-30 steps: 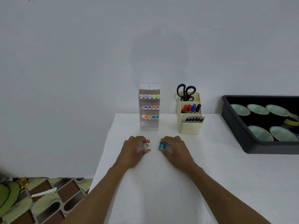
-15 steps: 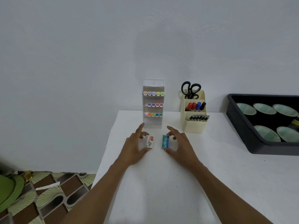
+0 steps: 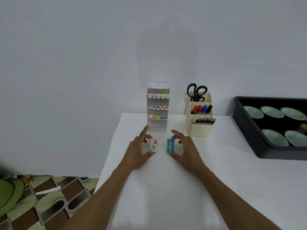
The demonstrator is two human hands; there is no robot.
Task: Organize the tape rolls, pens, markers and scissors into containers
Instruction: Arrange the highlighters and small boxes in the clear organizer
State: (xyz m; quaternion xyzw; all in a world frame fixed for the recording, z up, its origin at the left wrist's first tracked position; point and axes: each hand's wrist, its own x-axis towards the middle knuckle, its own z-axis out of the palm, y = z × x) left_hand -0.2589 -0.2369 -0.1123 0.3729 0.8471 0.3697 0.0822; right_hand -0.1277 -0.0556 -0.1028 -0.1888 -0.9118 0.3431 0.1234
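Carefully now. The white table [image 3: 166, 188] drops off just left of where your left hand [image 3: 137, 151] grips, so a box flicked outward could go over the edge onto the brown patterned floor [image 3: 49, 196]. Far to the right of where your right hand [image 3: 187, 150] grips sits the black plastic tray [image 3: 245, 130] of pale green bowls [image 3: 272, 112]; a wide sweep of that arm could knock its rim. A yellowish thing [image 3: 303, 126] at its far edge may be tape, but it is too cut off to tell.

Just beyond and right of your right hand stands the cream plastic organiser [image 3: 199, 130], already holding the black-handled scissors [image 3: 196, 91], the red, blue and black markers [image 3: 201, 109] and the row of grey pens [image 3: 206, 121]. It looks tall and narrow, and I judge a knuckle lifting forward could tip it and spill what is sorted. Directly beyond your left hand the clear acrylic tiered stand [image 3: 157, 127] with its pastel highlighters [image 3: 159, 95] is nearer: your straight index finger almost reaches its base, and a push there could topple it.

Smallest, your left thumb and curled fingers pinch the small white cardboard staple box [image 3: 153, 145] end to end, and your right hand pinches the small teal staple box [image 3: 170, 145] likewise. Both grips look light, on the short ends only, so either box may swivel or pop out as you lift.
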